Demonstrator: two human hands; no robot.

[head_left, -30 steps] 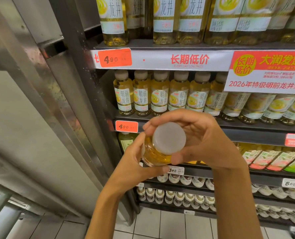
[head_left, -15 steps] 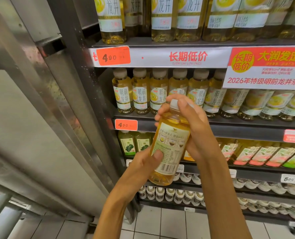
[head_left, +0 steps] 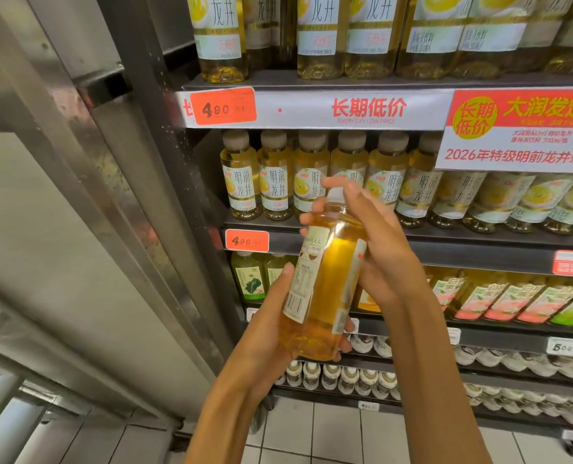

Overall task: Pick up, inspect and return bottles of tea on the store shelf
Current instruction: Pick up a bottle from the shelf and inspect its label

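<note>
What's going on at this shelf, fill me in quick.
A person stands at a store shelf stocked with rows of tea, holding one bottle of tea in both bare hands. The left hand cups its lower part, and the right hand grips the upper part near the cap. The bottle is upright, slightly tilted, with the label's edge and barcode towards the camera, so it looks like it is being inspected. It is not back on the shelf yet.
</note>
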